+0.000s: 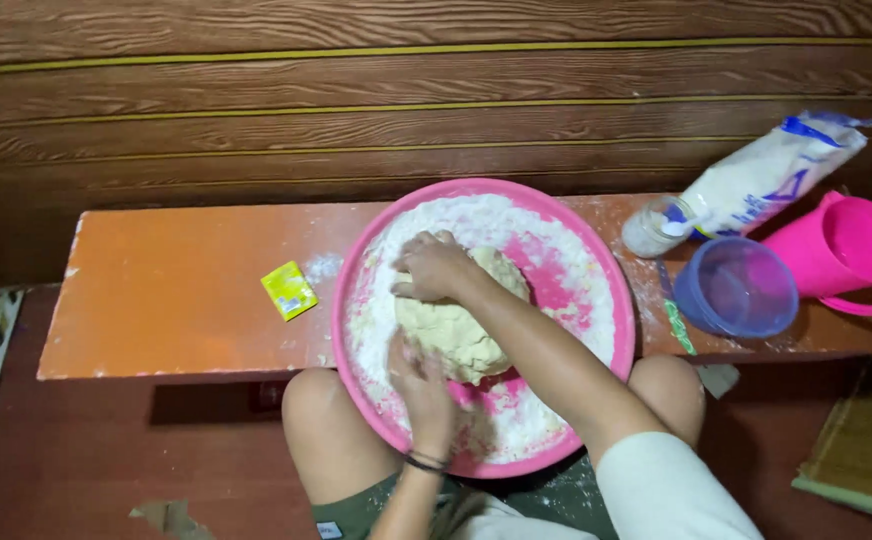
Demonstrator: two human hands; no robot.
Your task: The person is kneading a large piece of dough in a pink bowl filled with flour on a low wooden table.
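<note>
A large pink basin (611, 275) rests on an orange bench and on my knees. Its inside is dusted with white flour. A pale lump of dough (456, 335) lies in the middle. My left hand (421, 385), with a dark band at the wrist, presses against the near side of the dough. My right hand (434, 266) reaches across from the right and pushes down on the far top of the lump, fingers curled over it. Both hands are floury.
A small yellow packet (289, 290) lies on the bench (166, 300) left of the basin. On the right stand a slumped white flour bag (756, 180), a blue-violet plastic cup (738, 288) and a pink jug (846, 252). A wooden wall runs behind.
</note>
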